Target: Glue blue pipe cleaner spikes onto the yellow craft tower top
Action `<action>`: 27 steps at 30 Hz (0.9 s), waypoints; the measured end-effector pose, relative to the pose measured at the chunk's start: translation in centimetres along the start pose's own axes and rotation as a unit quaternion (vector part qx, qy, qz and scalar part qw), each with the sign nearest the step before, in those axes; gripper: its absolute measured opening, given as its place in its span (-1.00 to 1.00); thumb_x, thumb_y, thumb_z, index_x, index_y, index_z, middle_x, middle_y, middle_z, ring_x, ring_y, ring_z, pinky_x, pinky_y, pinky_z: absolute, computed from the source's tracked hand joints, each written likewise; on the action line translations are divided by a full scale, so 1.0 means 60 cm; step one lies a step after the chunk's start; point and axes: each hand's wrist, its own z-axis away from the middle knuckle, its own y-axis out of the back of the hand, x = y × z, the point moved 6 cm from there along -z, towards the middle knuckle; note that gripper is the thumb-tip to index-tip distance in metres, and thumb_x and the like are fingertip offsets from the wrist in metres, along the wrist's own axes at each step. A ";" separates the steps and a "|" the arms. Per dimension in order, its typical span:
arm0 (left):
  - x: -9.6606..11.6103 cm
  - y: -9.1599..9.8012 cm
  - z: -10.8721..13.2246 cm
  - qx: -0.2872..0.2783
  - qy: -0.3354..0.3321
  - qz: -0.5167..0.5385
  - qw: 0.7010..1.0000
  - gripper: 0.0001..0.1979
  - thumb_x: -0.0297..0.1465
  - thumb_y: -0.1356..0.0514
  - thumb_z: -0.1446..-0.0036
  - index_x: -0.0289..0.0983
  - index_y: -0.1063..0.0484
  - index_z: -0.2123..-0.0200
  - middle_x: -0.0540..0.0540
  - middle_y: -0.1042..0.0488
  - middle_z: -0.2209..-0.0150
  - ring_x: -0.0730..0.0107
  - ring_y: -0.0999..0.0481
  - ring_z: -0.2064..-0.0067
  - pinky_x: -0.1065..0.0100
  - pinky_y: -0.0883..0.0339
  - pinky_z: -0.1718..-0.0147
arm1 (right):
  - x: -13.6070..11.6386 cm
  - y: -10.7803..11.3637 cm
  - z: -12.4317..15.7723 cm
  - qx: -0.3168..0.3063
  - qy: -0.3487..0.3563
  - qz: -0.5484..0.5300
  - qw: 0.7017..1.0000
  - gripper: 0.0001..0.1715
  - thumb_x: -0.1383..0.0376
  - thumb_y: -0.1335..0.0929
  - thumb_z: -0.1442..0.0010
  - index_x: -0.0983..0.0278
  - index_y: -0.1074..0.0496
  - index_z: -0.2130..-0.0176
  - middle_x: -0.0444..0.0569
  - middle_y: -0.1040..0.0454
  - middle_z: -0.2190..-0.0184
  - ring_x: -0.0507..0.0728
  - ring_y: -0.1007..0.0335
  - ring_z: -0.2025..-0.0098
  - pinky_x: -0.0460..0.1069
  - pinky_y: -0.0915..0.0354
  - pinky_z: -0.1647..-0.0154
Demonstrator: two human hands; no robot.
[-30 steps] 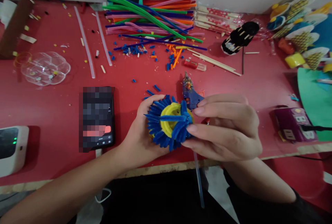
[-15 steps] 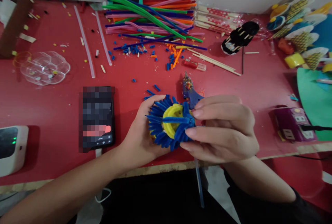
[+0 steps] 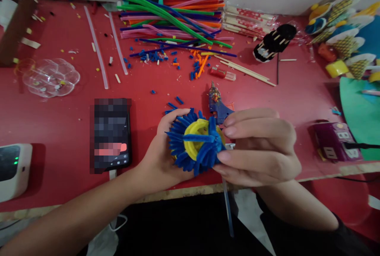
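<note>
Near the table's front edge my left hand cups a small craft piece from the left: a yellow ring covered with short blue pipe-cleaner spikes. My right hand closes on its right side, fingertips pressed against the blue spikes. One blue strand lies across the yellow centre. A blue glue gun lies on the red table just behind the piece, partly hidden by my right fingers.
A phone lies left of my hands. A heap of coloured pipe cleaners and cut bits sits at the back, with wooden sticks, glue sticks, a clear flower-shaped tray, a purple power strip and finished crafts on the right.
The blue and yellow piece has turned and shifted slightly between my hands; my right fingers have readjusted on its edge. Everything on the table stays where it was.
</note>
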 end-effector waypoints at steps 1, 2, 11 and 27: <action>0.000 0.001 0.000 0.003 -0.001 -0.003 1.000 0.00 -0.50 -0.57 0.08 0.05 -0.19 -0.35 -0.13 -0.42 -0.24 0.05 -0.57 -0.21 0.08 -0.53 -0.21 | 0.000 0.000 0.000 -0.002 0.002 -0.004 1.000 -0.94 0.32 -0.46 -0.27 0.13 -0.58 0.24 -0.06 -0.56 0.21 0.14 -0.52 0.22 0.11 -0.57 0.27; 0.000 0.001 0.000 0.003 -0.001 -0.007 1.000 0.00 -0.50 -0.57 0.08 0.05 -0.20 -0.35 -0.13 -0.42 -0.24 0.05 -0.57 -0.22 0.08 -0.53 -0.21 | 0.000 0.001 0.001 -0.002 0.004 -0.008 1.000 -0.94 0.33 -0.47 -0.26 0.15 -0.58 0.24 -0.05 -0.56 0.20 0.13 -0.53 0.20 0.10 -0.58 0.25; -0.003 0.005 0.007 0.001 0.026 -0.002 1.000 0.05 -0.45 -0.60 0.13 0.09 -0.20 -0.36 -0.14 -0.32 -0.34 0.01 -0.53 -0.23 0.05 -0.54 -0.20 | 0.000 -0.002 -0.007 -0.012 0.039 -0.078 0.996 -0.83 0.43 -0.37 -0.31 0.25 -0.58 0.25 -0.08 -0.64 0.25 0.08 -0.61 0.21 0.04 -0.66 0.14; 0.009 0.013 -0.005 0.054 -0.011 -0.043 0.998 -0.02 -0.36 -0.64 0.24 -0.05 -0.36 -0.28 -0.16 -0.44 -0.25 -0.09 -0.55 -0.24 -0.06 -0.52 -0.23 | 0.004 0.003 0.000 0.035 0.010 -0.036 0.999 -0.87 0.21 -0.41 -0.33 0.19 -0.57 0.18 -0.08 -0.62 0.28 0.12 -0.59 0.27 0.07 -0.66 0.18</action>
